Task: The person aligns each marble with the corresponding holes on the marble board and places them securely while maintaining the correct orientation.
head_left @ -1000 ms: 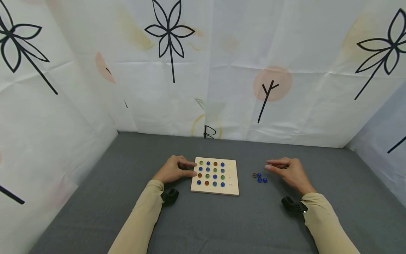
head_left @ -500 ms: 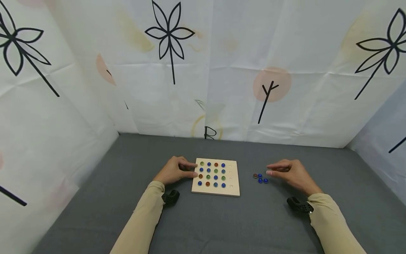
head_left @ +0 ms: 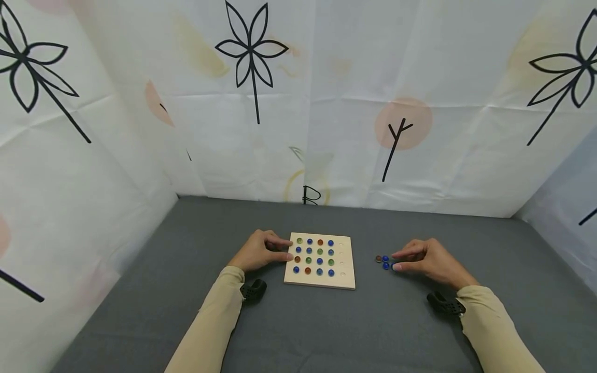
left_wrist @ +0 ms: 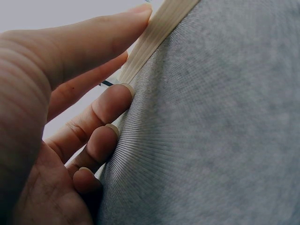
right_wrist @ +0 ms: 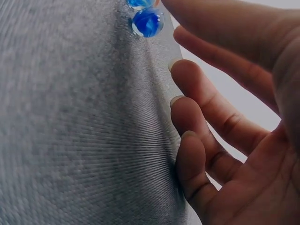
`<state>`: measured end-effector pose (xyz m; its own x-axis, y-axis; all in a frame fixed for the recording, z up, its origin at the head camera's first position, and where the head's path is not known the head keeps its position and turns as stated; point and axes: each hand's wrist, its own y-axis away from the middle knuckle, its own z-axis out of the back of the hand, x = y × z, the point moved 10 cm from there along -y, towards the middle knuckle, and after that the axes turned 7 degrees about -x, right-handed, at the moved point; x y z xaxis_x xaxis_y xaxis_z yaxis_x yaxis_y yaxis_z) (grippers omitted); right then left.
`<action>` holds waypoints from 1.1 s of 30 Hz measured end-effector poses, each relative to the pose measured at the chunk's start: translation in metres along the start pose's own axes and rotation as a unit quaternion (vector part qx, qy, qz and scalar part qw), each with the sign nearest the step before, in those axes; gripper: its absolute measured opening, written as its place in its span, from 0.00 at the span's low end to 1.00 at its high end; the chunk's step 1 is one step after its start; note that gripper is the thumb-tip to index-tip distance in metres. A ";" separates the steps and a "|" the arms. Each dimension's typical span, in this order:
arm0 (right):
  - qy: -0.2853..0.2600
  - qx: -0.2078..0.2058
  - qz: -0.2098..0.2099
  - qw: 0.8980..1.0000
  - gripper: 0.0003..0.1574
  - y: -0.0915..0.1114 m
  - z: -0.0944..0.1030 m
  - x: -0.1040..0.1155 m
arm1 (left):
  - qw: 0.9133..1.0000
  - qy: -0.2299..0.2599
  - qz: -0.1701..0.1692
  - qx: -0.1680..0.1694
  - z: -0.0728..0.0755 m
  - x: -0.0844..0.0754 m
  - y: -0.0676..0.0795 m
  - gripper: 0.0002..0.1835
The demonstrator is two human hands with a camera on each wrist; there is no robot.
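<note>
A pale wooden board (head_left: 342, 267) lies flat on the grey cloth, with several blue, green and brown glass marbles in its hollows. Bare hollows line its right column. My left hand (head_left: 261, 251) rests its thumb and fingertips against the board's left edge; the left wrist view shows the thumb (left_wrist: 108, 33) on the wooden side. To the right, a brown marble (head_left: 379, 258) and several blue marbles (head_left: 385, 266) sit in a small cluster. My right hand (head_left: 431, 261) reaches the cluster with thumb and forefinger apart, its thumb tip partly covering the nearest blue marble (right_wrist: 147, 22).
Grey cloth (head_left: 298, 321) covers the tabletop. White printed fabric (head_left: 336, 129) stands behind and along both sides. Each wrist wears a black camera band (head_left: 445, 303), close above the cloth.
My right hand has moved down to the marble cluster, its thumb tip now over the rightmost blue marble. The left hand stays at the board's edge. The head view has shifted slightly.
</note>
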<state>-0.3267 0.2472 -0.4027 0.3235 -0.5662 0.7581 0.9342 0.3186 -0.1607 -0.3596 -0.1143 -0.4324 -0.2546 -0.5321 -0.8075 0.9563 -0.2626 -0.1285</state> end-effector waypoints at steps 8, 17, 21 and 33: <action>0.002 0.025 0.024 0.999 0.16 -0.001 -0.007 0.000 | 1.000 -0.005 -0.003 -0.001 0.001 -0.001 0.000 0.20; 0.008 0.021 0.040 0.999 0.14 -0.002 -0.011 0.002 | 1.000 -0.002 -0.003 0.000 0.002 -0.001 0.000 0.20; 0.008 0.027 0.035 0.999 0.14 -0.003 -0.012 0.001 | 1.000 0.002 -0.005 0.001 0.002 -0.002 0.000 0.19; 0.018 0.007 0.001 1.000 0.15 -0.006 -0.004 0.010 | 1.000 -0.002 0.001 -0.001 0.000 -0.001 0.000 0.20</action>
<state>-0.3281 0.2364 -0.3964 0.3316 -0.5918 0.7347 0.9310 0.3311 -0.1535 -0.3594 -0.1141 -0.4315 -0.2527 -0.5356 -0.8058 0.9572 -0.2601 -0.1272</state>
